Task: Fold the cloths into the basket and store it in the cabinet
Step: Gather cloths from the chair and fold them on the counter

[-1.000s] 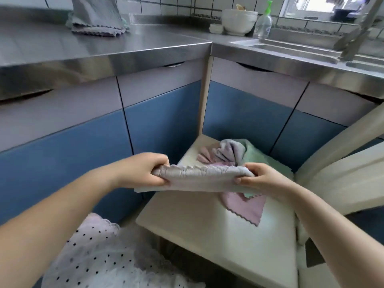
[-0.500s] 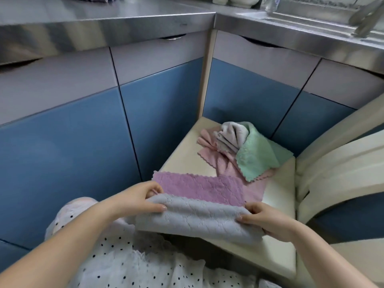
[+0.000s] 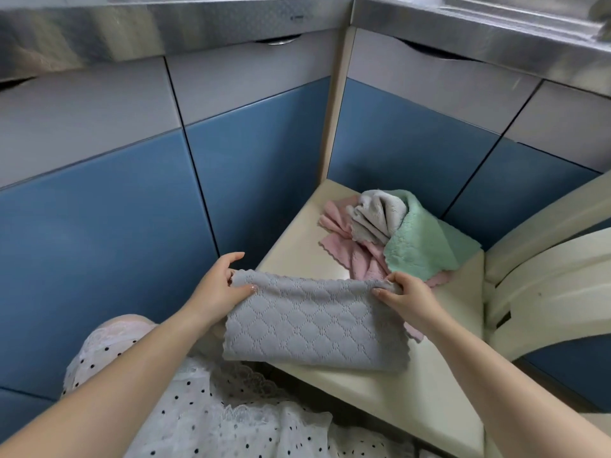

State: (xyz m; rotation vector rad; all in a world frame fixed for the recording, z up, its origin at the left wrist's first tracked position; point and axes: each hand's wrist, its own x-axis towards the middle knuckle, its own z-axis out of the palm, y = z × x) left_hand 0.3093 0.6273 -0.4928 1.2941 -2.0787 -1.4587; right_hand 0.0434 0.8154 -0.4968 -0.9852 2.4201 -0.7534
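Observation:
A grey quilted cloth (image 3: 314, 325) lies folded on the near part of a cream chair seat (image 3: 439, 391). My left hand (image 3: 220, 289) pinches its far left corner and my right hand (image 3: 405, 297) pinches its far right corner. Behind it on the seat is a loose heap: a pink cloth (image 3: 357, 256), a crumpled grey cloth (image 3: 377, 216) and a green cloth (image 3: 420, 246). No basket is in view.
Blue and grey cabinet doors (image 3: 132, 200) meet in a corner behind the chair, under a steel counter edge (image 3: 231, 18). The cream chair back (image 3: 545, 292) stands at the right. My dotted white skirt (image 3: 198, 408) fills the lower left.
Both hands have brought the grey cloth's far edge over the purple layer, which no longer shows. The cloth now lies as a wider folded rectangle on the seat. The view has tilted further down.

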